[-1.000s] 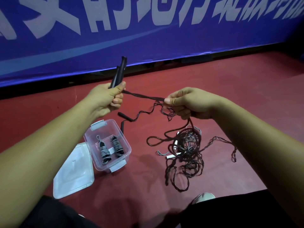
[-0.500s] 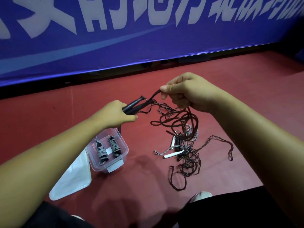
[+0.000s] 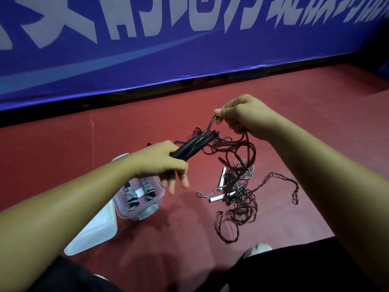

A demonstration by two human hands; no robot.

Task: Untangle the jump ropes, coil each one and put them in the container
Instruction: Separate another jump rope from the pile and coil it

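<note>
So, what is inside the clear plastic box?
Two coiled grey rope bundles lie side by side in the box. The left hand covers its far end, hiding that part.

A dark red floor (image 3: 315, 98) runs back to a long blue banner (image 3: 252, 55) printed with large pale lettering (image 3: 84, 30) and a lighter blue curved stripe (image 3: 105, 63). Beneath the banner's lower edge lies a black gap (image 3: 42, 113), possibly just shadow. The light is dim.
</note>
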